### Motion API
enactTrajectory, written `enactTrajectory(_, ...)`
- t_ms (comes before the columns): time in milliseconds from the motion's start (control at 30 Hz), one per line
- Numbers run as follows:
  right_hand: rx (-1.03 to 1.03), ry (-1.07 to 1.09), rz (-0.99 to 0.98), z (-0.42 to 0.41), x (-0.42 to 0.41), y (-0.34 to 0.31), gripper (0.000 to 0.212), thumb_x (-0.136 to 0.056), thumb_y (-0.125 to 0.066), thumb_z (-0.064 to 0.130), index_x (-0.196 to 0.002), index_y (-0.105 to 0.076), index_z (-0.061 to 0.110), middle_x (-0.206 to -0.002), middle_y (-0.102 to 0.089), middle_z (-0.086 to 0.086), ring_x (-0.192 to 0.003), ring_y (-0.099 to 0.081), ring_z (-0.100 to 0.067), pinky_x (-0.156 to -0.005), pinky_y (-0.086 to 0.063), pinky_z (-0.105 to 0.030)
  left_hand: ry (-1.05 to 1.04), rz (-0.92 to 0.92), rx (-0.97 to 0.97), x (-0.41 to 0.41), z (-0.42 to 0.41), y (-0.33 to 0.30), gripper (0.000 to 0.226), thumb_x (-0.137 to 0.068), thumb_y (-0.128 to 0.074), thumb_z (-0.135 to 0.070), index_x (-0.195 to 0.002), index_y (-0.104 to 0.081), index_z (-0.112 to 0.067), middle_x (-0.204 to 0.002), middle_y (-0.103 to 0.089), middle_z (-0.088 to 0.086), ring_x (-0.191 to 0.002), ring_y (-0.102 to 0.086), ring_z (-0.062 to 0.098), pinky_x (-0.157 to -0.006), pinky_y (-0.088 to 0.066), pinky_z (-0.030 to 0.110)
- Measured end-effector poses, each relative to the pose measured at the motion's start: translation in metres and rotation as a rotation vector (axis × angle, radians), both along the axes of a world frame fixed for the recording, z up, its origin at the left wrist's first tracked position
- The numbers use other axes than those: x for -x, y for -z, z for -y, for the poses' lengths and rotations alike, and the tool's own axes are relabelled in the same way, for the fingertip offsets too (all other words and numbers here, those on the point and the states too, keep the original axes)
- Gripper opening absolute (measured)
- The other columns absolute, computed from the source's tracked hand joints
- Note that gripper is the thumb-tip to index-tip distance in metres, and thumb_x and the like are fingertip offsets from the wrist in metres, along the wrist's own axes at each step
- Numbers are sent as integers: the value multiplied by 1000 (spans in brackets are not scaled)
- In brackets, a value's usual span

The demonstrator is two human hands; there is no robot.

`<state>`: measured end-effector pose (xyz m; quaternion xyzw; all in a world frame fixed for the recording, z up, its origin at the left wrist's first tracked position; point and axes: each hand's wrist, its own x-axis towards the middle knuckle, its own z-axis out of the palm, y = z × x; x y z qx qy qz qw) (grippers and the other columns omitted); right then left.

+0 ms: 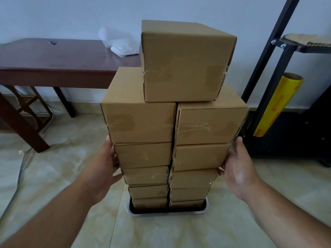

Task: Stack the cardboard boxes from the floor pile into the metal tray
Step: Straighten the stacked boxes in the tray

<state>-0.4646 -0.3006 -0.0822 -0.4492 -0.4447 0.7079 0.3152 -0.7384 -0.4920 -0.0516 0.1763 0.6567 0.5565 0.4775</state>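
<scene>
Behind the boxes [172, 140], most of the metal tray [167, 213] stays hidden.

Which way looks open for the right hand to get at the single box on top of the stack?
Probably yes. The right hand rests open against the right column's side, and nothing stands between it and the top box; it would only need to travel upward along the stack.

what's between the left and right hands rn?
Head view: the two side-by-side columns of cardboard boxes standing in the metal tray. The left hand and right hand press flat on the outer sides.
</scene>
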Motion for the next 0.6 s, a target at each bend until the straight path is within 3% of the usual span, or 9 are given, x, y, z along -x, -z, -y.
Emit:
enactTrajectory(100,2,45,71,-4,-21,22,62,-101,-31,68,-128,-70,28,-132,-70,-6,-124,-61,-19,-112,-39,-46,1,9,-8,1,0,3,64,-99,-29,-77,-124,-75,-41,-124,-76,-13,-128,-62,10,-107,-40,44)
enactTrajectory(267,-41,-70,197,-1,-34,41,35,-108,-39,45,-126,-67,33,-133,-69,2,-124,-62,-17,-108,-42,-44,-13,38,10,10,7,19,67,-97,-30,-79,-136,-67,-40,-137,-70,-12,-134,-56,12,-120,-32,54)
enactTrajectory(333,-95,-129,238,0,-35,38,29,-109,-40,27,-121,-64,39,-133,-67,7,-125,-60,-14,-111,-41,-42,-79,7,55,10,10,29,53,-103,-36,-65,-133,-69,-37,-137,-69,-11,-132,-57,13,-118,-34,56)
enactTrajectory(433,-254,-293,324,0,-40,34,48,-98,-58,18,-140,-52,41,-138,-60,22,-132,-52,-4,-105,-42,-30,-179,-125,266,7,16,45,34,-106,-47,-36,-130,-65,-20,-130,-69,2,-119,-63,22,-106,-47,54)
enactTrajectory(533,-365,-421,426,-1,-46,36,84,-81,-76,36,-153,-34,48,-148,-50,30,-141,-43,0,-116,-36,-37,106,-310,515,-1,22,52,18,-100,-58,-21,-110,-69,-11,-107,-75,9,-93,-70,25,-84,-55,42)
enactTrajectory(600,-400,-437,460,-2,-44,37,94,-80,-83,42,-156,-27,46,-149,-46,31,-141,-41,2,-120,-31,-35,321,-482,497,-18,20,52,15,-95,-62,-26,-98,-73,-16,-95,-77,4,-84,-69,19,-75,-52,31)
